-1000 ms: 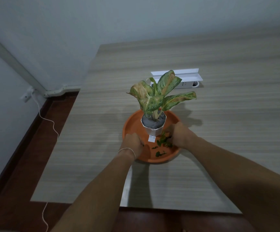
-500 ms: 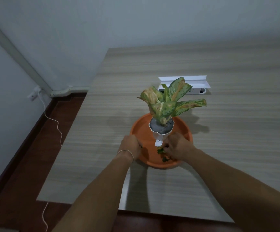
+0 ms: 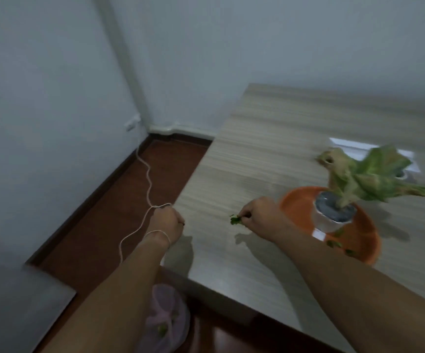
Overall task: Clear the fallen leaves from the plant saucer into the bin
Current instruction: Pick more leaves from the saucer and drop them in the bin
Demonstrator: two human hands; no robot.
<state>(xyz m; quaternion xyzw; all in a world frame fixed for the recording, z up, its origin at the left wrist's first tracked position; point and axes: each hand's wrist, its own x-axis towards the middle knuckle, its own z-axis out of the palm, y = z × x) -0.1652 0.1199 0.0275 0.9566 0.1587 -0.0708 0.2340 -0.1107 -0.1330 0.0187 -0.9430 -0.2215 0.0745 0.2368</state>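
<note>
A: What's held at the fingertips of the right hand (image 3: 262,220)?

B: A small clump of torn green leaf bits (image 3: 236,220) is pinched there, fingers closed on it, lifted clear of the pale wood-grain laminate table (image 3: 270,154). Prob. held low & tight so nothing is dropped en route.

A: And the left hand (image 3: 166,224)?

B: Curled into a loose fist, off to the left of the pinch, just past the table edge. Whether anything is gripped inside can't be told; a thin white band is worn at the wrist.

A: Where's the rest of the job?

B: Just right of the pinching fingers, the round orange plastic saucer (image 3: 298,207) is seen w/ a white faceted pot (image 3: 326,222) and its variegated green-and-cream plant (image 3: 369,179) set in it. A few green leaf scraps (image 3: 338,244) are left on the saucer's near side, so more trips are likely needed.

A: And the bin?

B: Below & nearer than both hands, on the dark red-brown floor: a bin lined w/ a pinkish translucent bag (image 3: 166,319), green bits already inside. It's judged to be the drop target.

A: Any labels?

B: A small white tag (image 3: 318,235) is seen at the pot base; blurred, nothing readable.
</note>
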